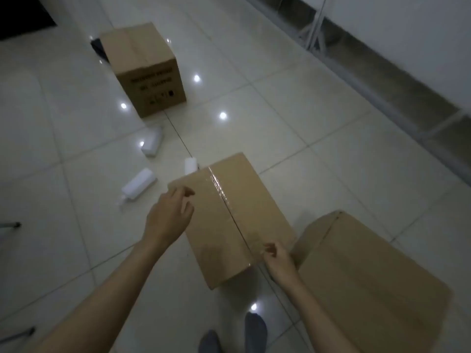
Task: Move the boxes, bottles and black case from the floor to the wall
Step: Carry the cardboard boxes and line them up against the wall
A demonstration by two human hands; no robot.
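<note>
The pale, glossy tiled floor fills most of the frame, its glaze throwing back small bright spots of ceiling light, and the white wall that the things are bound for runs along the upper right, with a grey strip at its foot. Lower right sits a large plain brown cardboard box, matte and square-edged, its top seam closed; it lies nearer the wall side than the rest. Just left of it, at lower centre, is the brown cardboard box sealed with clear shiny tape, and this looks to be the one in hand: the left hand hovers at its far left corner with fingers spread and loosely bent, while the right hand reaches its near right edge by the tape's end, fingers curled at the rim. Whether either hand has firm hold yet cannot be told; they seem placed at opposite corners to lift it level. A third brown cardboard box with dark printed lettering stands in the upper left, well apart, with a dark object, perhaps the black case, peeking from behind it. Three small white plastic bottles lie on their sides mid-left: one below the printed box, one further down, one touching the taped box's far corner. Grey-socked feet show at the bottom edge.
</note>
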